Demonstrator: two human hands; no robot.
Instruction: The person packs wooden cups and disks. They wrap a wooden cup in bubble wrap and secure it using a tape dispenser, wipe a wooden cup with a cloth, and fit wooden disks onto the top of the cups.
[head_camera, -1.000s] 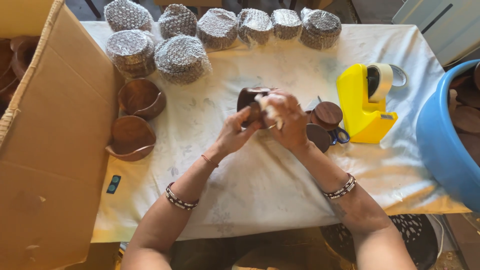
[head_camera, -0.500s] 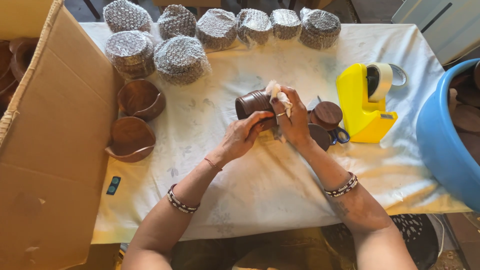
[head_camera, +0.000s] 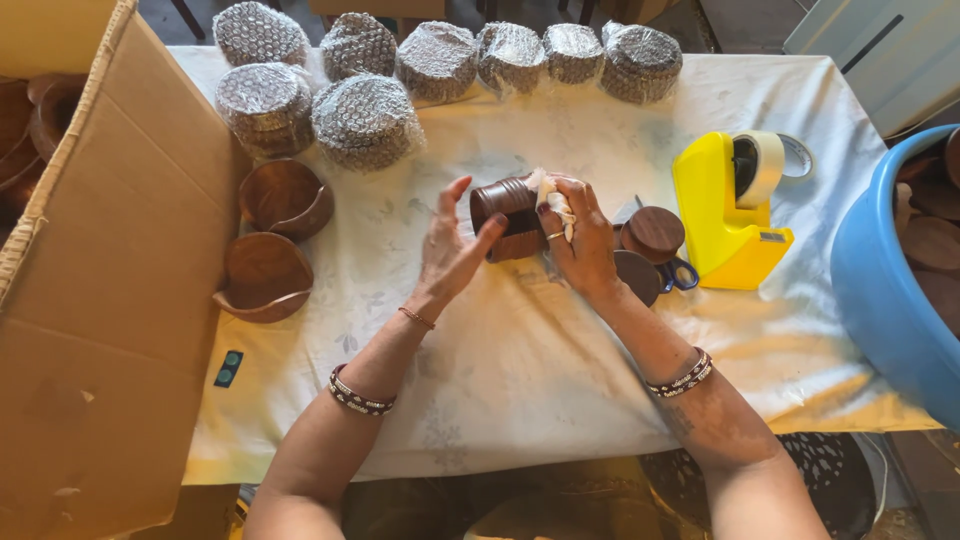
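the right hand (head_camera: 578, 240) is clenched around a dark wooden cup (head_camera: 508, 215), which lies on its side just above the white tablecloth (head_camera: 520, 370) near the table's middle; a scrap of pale cloth (head_camera: 552, 198) is tucked under its fingers against the cup. the left hand (head_camera: 450, 250) is spread open, fingers apart and pointing up, its thumb touching the cup's near end without gripping it. just right of the right hand sit a small wooden lid (head_camera: 652, 233) and a yellow tape dispenser (head_camera: 730, 215). two wooden bowls (head_camera: 272, 235) rest left of the hands, beside a cardboard box (head_camera: 95, 300). bubble-wrapped bundles (head_camera: 440, 60) line the far edge.
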